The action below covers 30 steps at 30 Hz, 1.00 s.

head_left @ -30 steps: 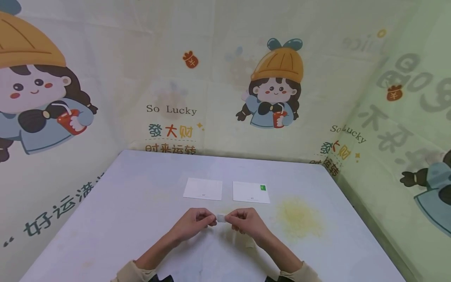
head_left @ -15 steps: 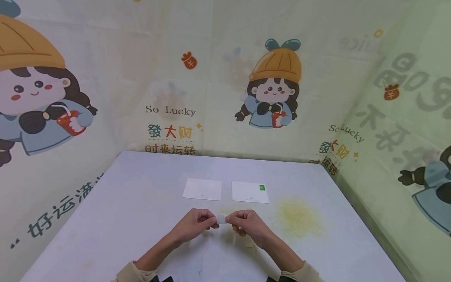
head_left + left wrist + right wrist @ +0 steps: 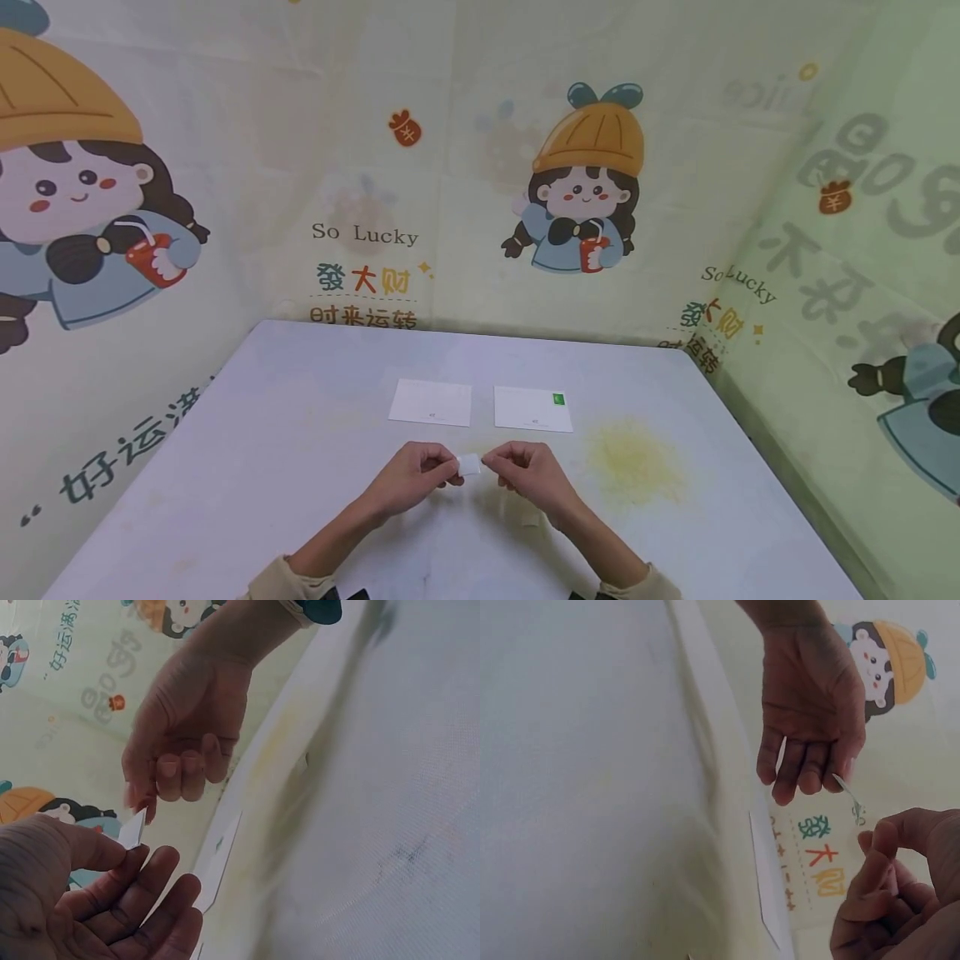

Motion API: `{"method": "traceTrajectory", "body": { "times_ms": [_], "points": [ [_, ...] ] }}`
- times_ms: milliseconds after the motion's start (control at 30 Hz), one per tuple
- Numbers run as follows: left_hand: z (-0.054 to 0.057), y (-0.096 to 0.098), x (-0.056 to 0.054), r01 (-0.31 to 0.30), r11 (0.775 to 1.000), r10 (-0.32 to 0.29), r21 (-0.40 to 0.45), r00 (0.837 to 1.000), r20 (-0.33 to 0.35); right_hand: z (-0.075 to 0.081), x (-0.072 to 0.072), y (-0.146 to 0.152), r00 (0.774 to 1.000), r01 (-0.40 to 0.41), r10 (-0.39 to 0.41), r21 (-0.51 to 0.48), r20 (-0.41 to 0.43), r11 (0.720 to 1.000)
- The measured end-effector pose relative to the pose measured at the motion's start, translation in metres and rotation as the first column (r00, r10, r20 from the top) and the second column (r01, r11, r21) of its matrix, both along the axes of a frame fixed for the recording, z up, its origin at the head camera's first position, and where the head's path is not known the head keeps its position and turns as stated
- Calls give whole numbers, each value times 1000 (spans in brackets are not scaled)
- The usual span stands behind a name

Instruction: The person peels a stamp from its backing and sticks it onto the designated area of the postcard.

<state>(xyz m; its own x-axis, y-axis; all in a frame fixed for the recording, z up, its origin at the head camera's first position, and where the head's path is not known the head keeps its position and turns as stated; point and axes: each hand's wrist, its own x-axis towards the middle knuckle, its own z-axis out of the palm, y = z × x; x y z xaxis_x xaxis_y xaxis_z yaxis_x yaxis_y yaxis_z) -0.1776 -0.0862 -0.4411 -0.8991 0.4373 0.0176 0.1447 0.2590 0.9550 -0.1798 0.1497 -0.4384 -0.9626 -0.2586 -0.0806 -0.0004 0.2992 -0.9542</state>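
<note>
Near the table's middle, my left hand pinches a small square stamp between thumb and index finger. Its white side faces up in the head view; a greenish tint shows on the nearly edge-on stamp in the right wrist view. My right hand is beside its right edge, thumb and index fingertips together and the other fingers curled. A narrow gap shows between those fingertips and the stamp. Beyond the hands lie two white cards, a left card and a right card bearing a green stamp.
A small pale scrap lies on the white table below my right hand. A yellowish stain marks the table on the right. Printed cloth with cartoon figures hangs behind and along both sides.
The right fingertips have come slightly away from the stamp's right edge, which they held before. The stamp has tilted a little and stays in my left hand. The cards have not moved.
</note>
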Motion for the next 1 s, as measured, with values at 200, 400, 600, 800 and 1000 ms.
{"method": "traceTrajectory", "body": {
  "times_ms": [200,400,600,800,1000],
  "points": [
    [2,1,1,-19,1000,19,3,1000,14,4,10,-6,956,45,-20,79,-293,996],
    [4,1,2,10,1000,-10,16,1000,21,6,19,-13,846,23,82,190,-527,982],
    [4,2,2,25,999,-26,31,999,45,3,23,-19,706,78,198,353,-680,932],
    [6,2,4,36,998,-39,47,997,60,4,24,-20,674,94,241,405,-698,910],
    [6,2,4,46,997,-51,69,996,70,5,25,-20,685,103,238,415,-689,904]
  ]
}}
